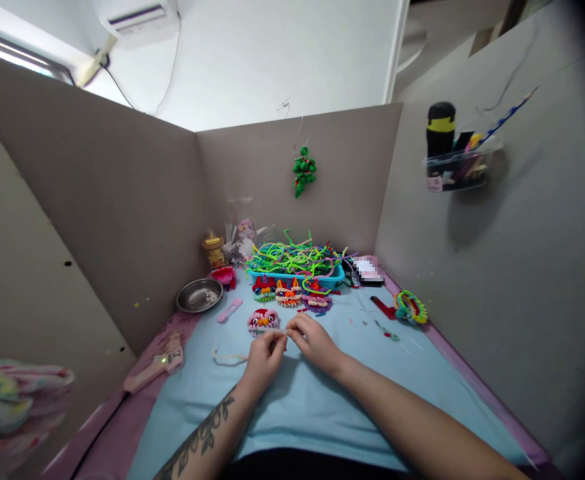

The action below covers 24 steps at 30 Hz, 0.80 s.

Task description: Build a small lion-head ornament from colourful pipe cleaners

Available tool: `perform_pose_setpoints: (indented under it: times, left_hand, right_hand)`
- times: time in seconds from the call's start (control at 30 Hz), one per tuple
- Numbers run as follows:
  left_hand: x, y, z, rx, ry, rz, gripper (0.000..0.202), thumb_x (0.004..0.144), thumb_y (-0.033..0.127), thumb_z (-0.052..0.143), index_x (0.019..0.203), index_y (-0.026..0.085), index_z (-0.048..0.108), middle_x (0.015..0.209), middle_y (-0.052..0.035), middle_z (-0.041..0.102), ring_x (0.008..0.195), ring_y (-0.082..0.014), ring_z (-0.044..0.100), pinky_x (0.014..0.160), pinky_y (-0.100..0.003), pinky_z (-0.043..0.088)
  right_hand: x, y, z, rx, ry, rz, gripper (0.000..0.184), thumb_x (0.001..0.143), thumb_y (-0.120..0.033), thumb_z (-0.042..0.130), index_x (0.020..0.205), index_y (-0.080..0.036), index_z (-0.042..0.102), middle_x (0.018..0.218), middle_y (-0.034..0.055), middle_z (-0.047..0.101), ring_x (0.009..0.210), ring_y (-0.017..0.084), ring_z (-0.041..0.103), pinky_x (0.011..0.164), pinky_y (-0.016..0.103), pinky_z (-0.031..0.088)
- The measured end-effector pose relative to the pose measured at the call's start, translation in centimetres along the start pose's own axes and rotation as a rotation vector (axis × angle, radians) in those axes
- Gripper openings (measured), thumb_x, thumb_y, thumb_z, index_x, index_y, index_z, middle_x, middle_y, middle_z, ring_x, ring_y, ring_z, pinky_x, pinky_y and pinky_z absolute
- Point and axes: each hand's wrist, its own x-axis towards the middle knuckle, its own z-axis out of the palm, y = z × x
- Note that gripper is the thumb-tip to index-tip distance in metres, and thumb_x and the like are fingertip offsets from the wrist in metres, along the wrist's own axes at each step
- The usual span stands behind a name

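Observation:
Over the blue cloth, my left hand [266, 355] and my right hand [315, 341] meet with pinched fingertips. Whatever lies between the fingers is too small and too covered to make out. Just beyond them is a pink and red fuzzy pipe-cleaner face [263, 323] with eyes and an orange nose. A pale pipe-cleaner strand [230, 360] runs out to the left of my left hand. Farther back, several similar colourful faces [288, 295] stand in a row before a blue tray [297, 280], which is heaped with mostly green pipe cleaners [292, 259].
At left lie a pink glue gun [155, 370] with a lit green light, a metal bowl [200, 297] and a pink tool [229, 311]. Yellow-green loops [411, 308] rest at right. Grey panels enclose the table; a clear bin [456, 172] hangs on the right one.

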Motion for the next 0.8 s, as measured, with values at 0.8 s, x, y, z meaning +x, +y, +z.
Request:
perform_pose_setpoints:
  times: [0.8]
  left_hand:
    - [0.13, -0.73, -0.03, -0.032, -0.048, 0.039, 0.016, 0.08, 0.024, 0.051, 0.074, 0.016, 0.063, 0.068, -0.0027, 0.064, 0.064, -0.0149, 0.057, 0.061, -0.024, 0.043]
  right_hand:
    - [0.21, -0.56, -0.03, 0.164, -0.004, 0.121, 0.008, 0.08, -0.021, 0.055, 0.074, -0.017, 0.051, 0.072, -0.0005, 0.051, 0.069, 0.013, 0.048, 0.059, 0.022, 0.038]
